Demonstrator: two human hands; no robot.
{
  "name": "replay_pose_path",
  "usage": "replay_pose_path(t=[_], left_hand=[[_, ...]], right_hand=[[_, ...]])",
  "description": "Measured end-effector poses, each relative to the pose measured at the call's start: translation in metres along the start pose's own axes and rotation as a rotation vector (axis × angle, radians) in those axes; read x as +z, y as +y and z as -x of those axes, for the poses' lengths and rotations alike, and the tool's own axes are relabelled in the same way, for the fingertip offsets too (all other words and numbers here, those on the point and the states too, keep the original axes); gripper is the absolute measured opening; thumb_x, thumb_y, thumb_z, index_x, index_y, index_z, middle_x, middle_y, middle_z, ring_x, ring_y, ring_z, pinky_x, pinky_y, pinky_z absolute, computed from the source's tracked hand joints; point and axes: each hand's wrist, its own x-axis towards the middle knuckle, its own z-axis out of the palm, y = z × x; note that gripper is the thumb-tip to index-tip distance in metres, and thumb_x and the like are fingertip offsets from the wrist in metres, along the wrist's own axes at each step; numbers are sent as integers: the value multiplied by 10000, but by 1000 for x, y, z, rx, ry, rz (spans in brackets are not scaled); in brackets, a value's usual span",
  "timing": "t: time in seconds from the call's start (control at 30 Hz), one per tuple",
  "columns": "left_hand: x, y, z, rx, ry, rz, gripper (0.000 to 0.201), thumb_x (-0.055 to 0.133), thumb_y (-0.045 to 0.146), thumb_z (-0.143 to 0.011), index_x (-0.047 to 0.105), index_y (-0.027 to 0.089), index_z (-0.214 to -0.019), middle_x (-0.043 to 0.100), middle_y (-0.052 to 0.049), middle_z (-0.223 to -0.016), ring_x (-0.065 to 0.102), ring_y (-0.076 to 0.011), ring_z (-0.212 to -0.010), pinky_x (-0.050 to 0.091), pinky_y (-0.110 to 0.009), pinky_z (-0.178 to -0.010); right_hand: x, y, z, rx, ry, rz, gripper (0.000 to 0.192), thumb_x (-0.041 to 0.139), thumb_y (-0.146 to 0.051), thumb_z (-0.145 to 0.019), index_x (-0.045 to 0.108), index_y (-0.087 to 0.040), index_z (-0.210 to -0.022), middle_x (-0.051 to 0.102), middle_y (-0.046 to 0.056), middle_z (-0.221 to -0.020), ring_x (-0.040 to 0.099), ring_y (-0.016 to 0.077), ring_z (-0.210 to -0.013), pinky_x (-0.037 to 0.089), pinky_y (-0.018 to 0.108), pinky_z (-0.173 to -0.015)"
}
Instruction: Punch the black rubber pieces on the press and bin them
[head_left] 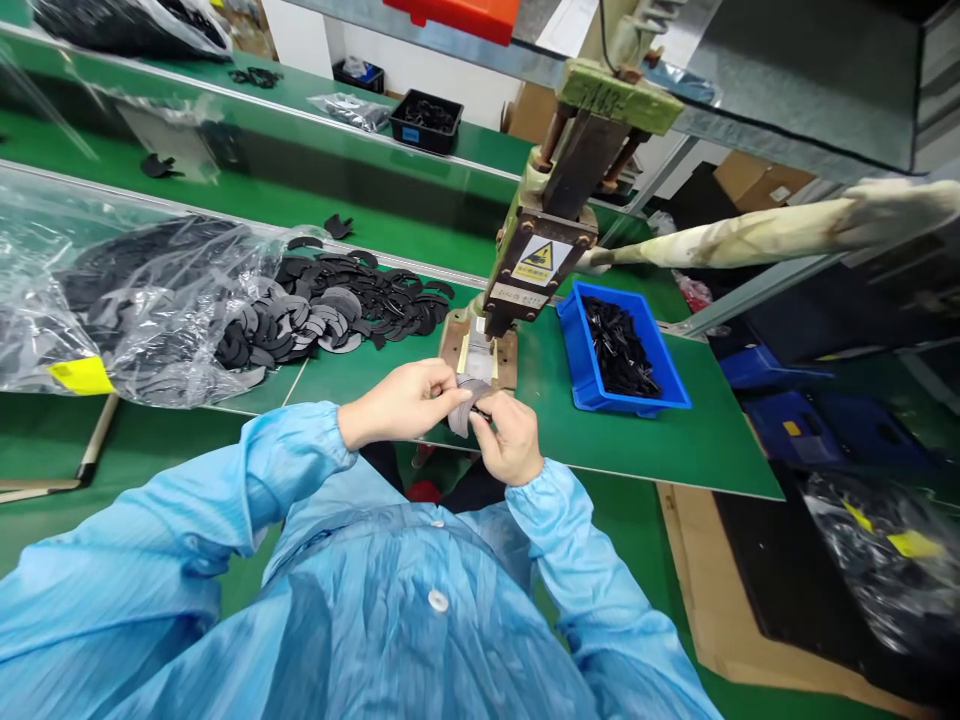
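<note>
Just in front of a hand press, my left hand pinches a curved dark grey piece between thumb and fingers. My right hand grips the same piece from the other side, with a small black bit showing at its fingertips that I cannot make out. The press's base plate lies right beyond my fingers, under the ram. To the left, a heap of similar black and grey curved pieces spreads over the green worktable.
A clear plastic bag full of curved pieces lies at the left. Right of the press stands a blue bin holding black parts. The press's wrapped lever reaches out to the right. A black bin sits on the rear shelf.
</note>
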Motion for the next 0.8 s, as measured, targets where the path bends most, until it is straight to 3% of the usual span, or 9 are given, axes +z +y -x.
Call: replay_pose_path(t=[0.23,0.37,0.5,0.57,0.63,0.7,0.8], left_hand=[[5,-5,-4,-128,-127,317,461,725,552,-925,525,197,-708,488,28,-669,431,-115,-627,348,-241,-571],[5,-2,-4,-107,-57,495,401,837,525,-849,608,198,-887,573,30,-780,508,-108,-693,432,-224,-631],[1,-14,-8,-169,-232,598,463,811,613,-854,663,182,-935,600,25,-737,533,-105,-617,432,-226,-556],[-7,-30,-20,-202,-134,582,471,813,618,-855,654,174,-866,587,30,-685,515,-91,-565,403,-211,-512],[-20,-51,-43,-251,72,554,447,828,568,-866,638,167,-819,604,21,-676,523,-78,-545,408,-192,-499],[-36,-74,-76,-359,229,540,394,828,476,-901,618,159,-798,637,-1,-690,553,-74,-542,443,-183,-506],[-58,-101,-141,-572,343,536,322,808,332,-946,573,163,-806,654,-17,-697,589,-80,-541,514,-196,-546]], right_hand=[[0,-4,9,-12,57,-39,74,619,-247,-967,642,-265,-1035,690,30,-850,656,181,-755,546,351,-716],[-2,0,8,-10,99,-67,142,629,-238,-958,659,-283,-1090,746,51,-948,744,227,-927,613,413,-816],[-7,13,8,24,65,-75,211,661,-243,-948,686,-285,-1153,759,52,-974,763,236,-983,645,432,-866],[-13,26,13,96,66,-47,324,652,-243,-960,662,-269,-1282,746,60,-997,751,220,-959,649,418,-860],[-20,42,24,188,108,2,383,633,-242,-976,626,-248,-1359,721,67,-1014,733,217,-957,646,432,-878],[-26,59,38,265,162,56,360,624,-249,-984,631,-241,-1343,700,70,-1020,724,227,-957,645,462,-886],[-29,78,57,326,204,111,311,626,-261,-982,656,-251,-1292,698,74,-1009,725,242,-914,652,483,-829]])
